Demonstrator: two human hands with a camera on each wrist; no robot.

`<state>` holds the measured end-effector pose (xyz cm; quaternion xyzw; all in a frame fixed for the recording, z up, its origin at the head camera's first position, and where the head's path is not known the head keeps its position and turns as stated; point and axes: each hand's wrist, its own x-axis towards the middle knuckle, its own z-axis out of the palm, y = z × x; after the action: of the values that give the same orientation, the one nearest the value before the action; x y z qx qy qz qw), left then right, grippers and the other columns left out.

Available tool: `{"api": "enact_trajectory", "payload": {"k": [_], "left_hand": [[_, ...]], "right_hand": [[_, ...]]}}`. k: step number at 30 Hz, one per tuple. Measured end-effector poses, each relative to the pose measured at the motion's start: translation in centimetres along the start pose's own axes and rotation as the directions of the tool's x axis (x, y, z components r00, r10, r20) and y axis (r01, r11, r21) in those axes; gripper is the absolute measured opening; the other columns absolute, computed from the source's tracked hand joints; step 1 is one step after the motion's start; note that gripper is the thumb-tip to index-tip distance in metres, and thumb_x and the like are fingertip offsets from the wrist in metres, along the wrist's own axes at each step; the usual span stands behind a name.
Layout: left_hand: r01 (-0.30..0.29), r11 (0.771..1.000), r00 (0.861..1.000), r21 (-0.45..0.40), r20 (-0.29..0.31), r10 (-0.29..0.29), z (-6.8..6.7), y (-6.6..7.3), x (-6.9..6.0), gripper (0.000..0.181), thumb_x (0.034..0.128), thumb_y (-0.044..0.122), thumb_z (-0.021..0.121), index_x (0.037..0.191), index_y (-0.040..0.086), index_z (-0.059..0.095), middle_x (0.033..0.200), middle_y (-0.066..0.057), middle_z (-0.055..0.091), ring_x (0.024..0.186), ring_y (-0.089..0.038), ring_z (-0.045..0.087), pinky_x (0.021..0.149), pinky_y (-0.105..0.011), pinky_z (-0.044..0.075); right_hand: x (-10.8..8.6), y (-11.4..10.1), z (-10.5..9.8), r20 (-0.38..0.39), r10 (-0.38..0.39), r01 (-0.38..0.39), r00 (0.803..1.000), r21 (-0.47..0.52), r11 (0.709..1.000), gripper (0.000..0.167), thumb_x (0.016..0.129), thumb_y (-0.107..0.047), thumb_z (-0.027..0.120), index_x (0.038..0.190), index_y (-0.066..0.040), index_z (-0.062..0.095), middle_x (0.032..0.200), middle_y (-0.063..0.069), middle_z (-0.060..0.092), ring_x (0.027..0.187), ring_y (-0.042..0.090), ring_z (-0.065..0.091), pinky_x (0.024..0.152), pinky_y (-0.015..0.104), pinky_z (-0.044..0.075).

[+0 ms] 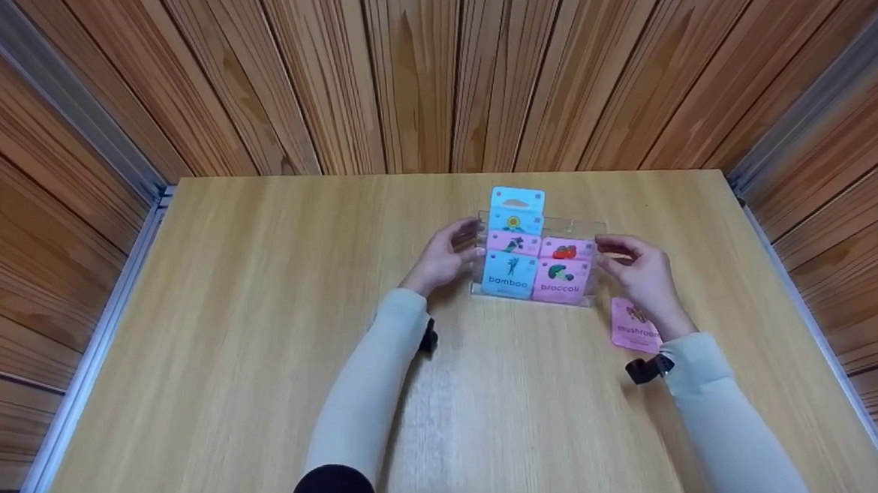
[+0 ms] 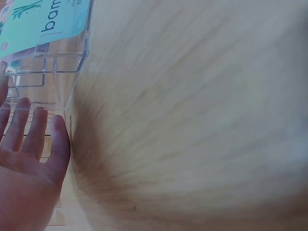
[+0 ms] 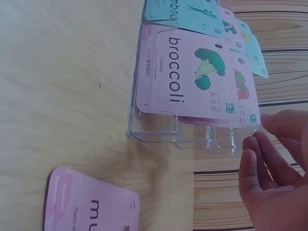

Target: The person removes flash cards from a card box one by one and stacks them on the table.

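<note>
A clear plastic card rack (image 1: 588, 226) stands on the table, with picture cards on its stepped tiers. My left hand (image 1: 441, 260) is at the rack's left side, fingers nearly straight and thumb toward the front. At the right side, my right hand (image 1: 639, 270) pinches the edge of the pink tomato card (image 3: 241, 84) between thumb and fingertips. In front of that card stands the pink broccoli card (image 1: 561, 279). The blue bamboo card (image 1: 510, 274) is beside it, with a pink vegetable card (image 1: 512, 243) and a blue sunflower card (image 1: 513, 221) behind.
A pink mushroom card (image 1: 633, 328) lies flat on the table (image 1: 264, 346), partly under my right wrist. Wood-plank walls (image 1: 415, 75) enclose the back and sides. A dark wrist camera (image 1: 648, 369) sits on my right cuff.
</note>
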<state>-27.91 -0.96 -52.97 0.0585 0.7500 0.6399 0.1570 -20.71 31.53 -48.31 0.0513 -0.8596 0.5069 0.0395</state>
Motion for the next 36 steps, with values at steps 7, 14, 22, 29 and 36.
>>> {"api": "enact_trajectory", "payload": {"k": [7,14,22,29,36], "left_hand": [[-0.011,1.0,1.0,0.003,0.01,0.011,-0.16,0.02,0.01,0.059,0.0943,0.019,0.07,0.147,0.029,0.047,0.141,0.011,0.052,0.135,-0.013,0.045,0.112,-0.038,0.037],[-0.018,1.0,1.0,-0.001,0.016,0.018,-0.28,0.1,-0.11,0.06,0.0941,0.019,0.07,0.149,0.026,0.045,0.143,0.008,0.051,0.136,-0.014,0.044,0.113,-0.036,0.036],[-0.013,1.0,1.0,0.008,0.01,0.013,-0.12,0.02,-0.09,0.06,0.0935,0.02,0.07,0.148,0.029,0.046,0.142,0.01,0.052,0.135,-0.012,0.045,0.113,-0.037,0.036],[-0.006,1.0,1.0,0.002,0.016,0.006,-0.06,-0.04,0.02,0.061,0.0929,0.02,0.071,0.148,0.029,0.045,0.142,0.011,0.052,0.135,-0.012,0.045,0.113,-0.038,0.036],[0.0,1.0,1.0,0.008,0.012,0.0,-0.17,-0.01,0.09,0.061,0.0927,0.02,0.071,0.148,0.029,0.046,0.143,0.011,0.051,0.135,-0.012,0.044,0.113,-0.038,0.036]], "right_hand": [[0.2,-0.15,0.28,0.018,0.023,-0.023,1.0,0.033,0.999,0.035,0.096,-0.008,0.066,0.13,-0.002,0.062,0.126,0.016,0.06,0.111,0.022,0.057,0.084,0.016,0.053],[0.45,-0.57,0.65,0.025,0.052,-0.053,0.998,0.026,0.998,0.032,0.094,-0.011,0.069,0.125,-0.002,0.065,0.119,0.015,0.06,0.105,0.023,0.056,0.08,0.017,0.054],[0.49,-0.93,0.87,0.066,0.07,-0.069,0.995,-0.014,0.997,0.03,0.096,-0.022,0.069,0.123,-0.009,0.069,0.12,0.01,0.061,0.106,0.024,0.056,0.082,0.02,0.054],[0.52,-0.75,0.87,0.074,0.064,-0.063,0.995,-0.022,0.998,0.03,0.096,-0.02,0.068,0.124,-0.008,0.069,0.121,0.011,0.064,0.104,0.023,0.058,0.082,0.019,0.053],[0.73,-0.61,1.02,0.068,0.078,-0.077,0.995,-0.016,0.997,0.028,0.097,-0.019,0.067,0.123,-0.01,0.07,0.119,0.009,0.066,0.102,0.022,0.059,0.085,0.031,0.056]]}}
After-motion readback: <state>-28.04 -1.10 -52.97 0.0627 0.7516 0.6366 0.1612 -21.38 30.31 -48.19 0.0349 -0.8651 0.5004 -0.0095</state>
